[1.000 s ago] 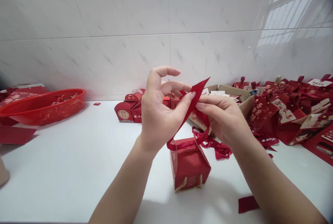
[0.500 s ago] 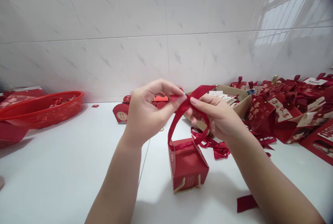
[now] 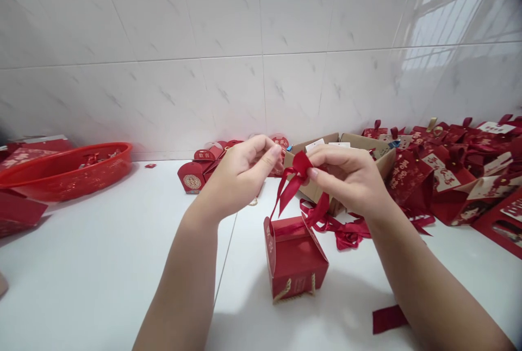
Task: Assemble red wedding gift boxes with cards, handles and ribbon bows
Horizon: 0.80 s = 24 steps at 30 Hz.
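Observation:
A small red gift box (image 3: pixel 296 256) with gold rope trim stands on the white table (image 3: pixel 101 264) in front of me. A dark red ribbon (image 3: pixel 294 183) rises from its top. My left hand (image 3: pixel 240 174) pinches the ribbon on the left, thumb and fingers closed on it. My right hand (image 3: pixel 353 177) pinches a small loop of the same ribbon between thumb and forefinger. Both hands hover just above the box, close together.
A red basin (image 3: pixel 65 169) sits at the far left. Small red boxes (image 3: pixel 199 171) stand by the tiled wall. A cardboard box (image 3: pixel 377 158) lies behind my hands, loose ribbons (image 3: pixel 346 231) beside it, many finished red boxes (image 3: pixel 457 171) on the right. A red scrap (image 3: pixel 387 318) lies near the front.
Both hands came lower and closer to the box. The long raised ribbon tail has been folded down into a small loop held between the fingers.

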Each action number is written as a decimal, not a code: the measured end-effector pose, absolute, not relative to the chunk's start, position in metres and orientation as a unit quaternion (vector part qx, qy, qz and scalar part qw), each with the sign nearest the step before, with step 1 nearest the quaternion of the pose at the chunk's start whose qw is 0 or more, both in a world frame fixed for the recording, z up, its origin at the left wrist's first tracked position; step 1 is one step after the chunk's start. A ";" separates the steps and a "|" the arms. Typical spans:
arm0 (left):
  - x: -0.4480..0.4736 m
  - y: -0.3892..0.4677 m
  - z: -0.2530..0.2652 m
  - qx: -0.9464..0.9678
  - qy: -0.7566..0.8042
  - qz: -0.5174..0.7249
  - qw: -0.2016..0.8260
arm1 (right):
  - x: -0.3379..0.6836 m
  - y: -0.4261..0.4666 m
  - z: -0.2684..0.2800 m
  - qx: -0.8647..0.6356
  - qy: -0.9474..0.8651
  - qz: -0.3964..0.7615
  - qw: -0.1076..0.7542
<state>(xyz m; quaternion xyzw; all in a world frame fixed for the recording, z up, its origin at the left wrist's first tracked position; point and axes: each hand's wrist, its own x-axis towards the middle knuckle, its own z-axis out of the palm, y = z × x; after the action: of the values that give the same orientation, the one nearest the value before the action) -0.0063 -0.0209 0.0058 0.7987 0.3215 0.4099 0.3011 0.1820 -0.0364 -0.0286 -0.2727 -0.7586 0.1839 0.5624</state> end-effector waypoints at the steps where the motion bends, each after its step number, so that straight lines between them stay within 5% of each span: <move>1: -0.007 -0.020 0.005 0.805 0.327 0.387 0.308 | 0.184 -0.036 -0.029 -0.265 -0.777 0.139 0.554; 6: -0.006 -0.016 0.002 0.840 0.282 0.339 0.316 | 0.189 -0.035 -0.030 -0.248 -0.826 -0.001 0.507; 13: -0.007 -0.017 0.000 0.843 0.261 0.296 0.365 | 0.187 -0.034 -0.032 -0.229 -0.831 -0.018 0.506; 17: -0.010 -0.019 0.001 0.832 0.311 0.304 0.344 | 0.187 -0.035 -0.029 -0.239 -0.826 0.061 0.506; 24: -0.007 -0.025 -0.003 0.837 0.293 0.404 0.226 | 0.190 -0.031 -0.032 -0.278 -0.717 0.366 0.524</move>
<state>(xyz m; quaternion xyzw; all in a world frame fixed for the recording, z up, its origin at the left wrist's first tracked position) -0.0074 -0.0255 -0.0035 0.8368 0.2926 0.4038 0.2261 0.1900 -0.0313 -0.0323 -0.2780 -0.7171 0.3662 0.5239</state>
